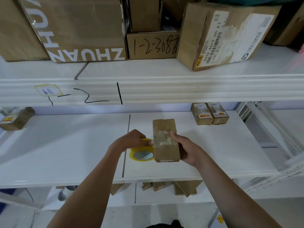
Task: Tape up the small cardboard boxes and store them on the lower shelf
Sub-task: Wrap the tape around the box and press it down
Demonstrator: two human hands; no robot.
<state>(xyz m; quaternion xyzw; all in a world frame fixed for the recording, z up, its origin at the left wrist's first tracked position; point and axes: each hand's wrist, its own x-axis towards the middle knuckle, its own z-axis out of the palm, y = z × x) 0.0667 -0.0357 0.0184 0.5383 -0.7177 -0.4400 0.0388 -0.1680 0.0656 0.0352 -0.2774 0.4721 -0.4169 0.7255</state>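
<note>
White shelf (65, 153) – small box (166, 145) gripped between right fingers (174, 134), left hand (133, 139) holds tape roll (142, 154)

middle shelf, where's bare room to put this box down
Bare white shelf stretches between the small box at the far left and the tape roll. Another free patch lies in front of the two boxes at the right. It is crowded around both hands, left and right.
</note>
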